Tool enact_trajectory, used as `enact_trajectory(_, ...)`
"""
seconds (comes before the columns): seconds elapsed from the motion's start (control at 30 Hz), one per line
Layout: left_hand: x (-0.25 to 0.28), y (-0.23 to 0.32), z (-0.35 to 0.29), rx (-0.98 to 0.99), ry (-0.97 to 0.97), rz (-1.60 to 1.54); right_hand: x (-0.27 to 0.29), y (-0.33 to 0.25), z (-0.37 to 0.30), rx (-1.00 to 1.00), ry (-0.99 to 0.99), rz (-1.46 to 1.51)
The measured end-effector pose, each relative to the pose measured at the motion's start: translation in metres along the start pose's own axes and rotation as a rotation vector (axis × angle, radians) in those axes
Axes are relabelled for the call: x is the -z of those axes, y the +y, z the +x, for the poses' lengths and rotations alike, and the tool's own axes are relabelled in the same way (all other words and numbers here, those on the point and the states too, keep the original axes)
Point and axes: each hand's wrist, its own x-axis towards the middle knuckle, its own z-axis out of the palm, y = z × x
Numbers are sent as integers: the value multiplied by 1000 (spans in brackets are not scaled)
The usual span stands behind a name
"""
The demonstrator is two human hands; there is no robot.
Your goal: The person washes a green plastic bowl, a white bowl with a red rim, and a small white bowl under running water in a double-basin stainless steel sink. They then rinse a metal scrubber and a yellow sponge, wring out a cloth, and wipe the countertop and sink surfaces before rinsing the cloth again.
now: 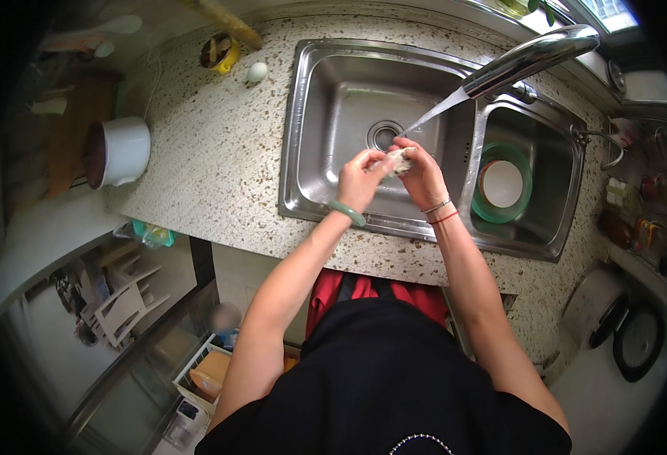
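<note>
From the head view, we see a pale lump (402, 161) over the larger basin (333, 152), by the drain (386, 136); fingers hide its ends, so we cannot tell its long axis. The tap (530, 61) slants its stream (433, 113) toward it. Bowls (502, 183) sit rightward; an egg (257, 72) rests on the desk (212, 152). Our left hand (358, 182) pinches the lump; our right hand (424, 178) curls around it.

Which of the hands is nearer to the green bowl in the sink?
Right. The right hand is over the larger basin, left of the green bowl; the left hand is farther left.
</note>
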Motion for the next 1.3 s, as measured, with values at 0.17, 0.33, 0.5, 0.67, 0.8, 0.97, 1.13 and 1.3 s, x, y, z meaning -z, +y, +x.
enact_trajectory(0.17, 36, -2, 3, 158, 124, -114, -25, 1, -17, -44, 3, -468)
enact_trajectory(0.33, 63, 9, 11, 318, 133, -404, -34, 6, -20, 48, 0, -697)
enact_trajectory(0.5, 87, 6, 22, 138, 181, -260, -42, 19, -10, 189, 51, -802)
enact_trajectory(0.67, 101, 41, 7, 123, -44, -231, -83, 57, 5, 228, 143, -1094)
enact_trajectory(0.8, 146, 44, 7, -135, -112, 3, -115, 65, 15, 212, 132, -465)
enact_trajectory(0.97, 205, 84, 12, 131, 42, 353, -167, 69, 27, 365, 153, -136)
enact_trajectory(1.13, 272, 70, 19, -148, 179, -112, -185, 83, 39, 279, 191, -288)
enact_trajectory(1.3, 288, 70, 17, -273, 419, 861, -185, 116, 48, 787, 394, -1744)
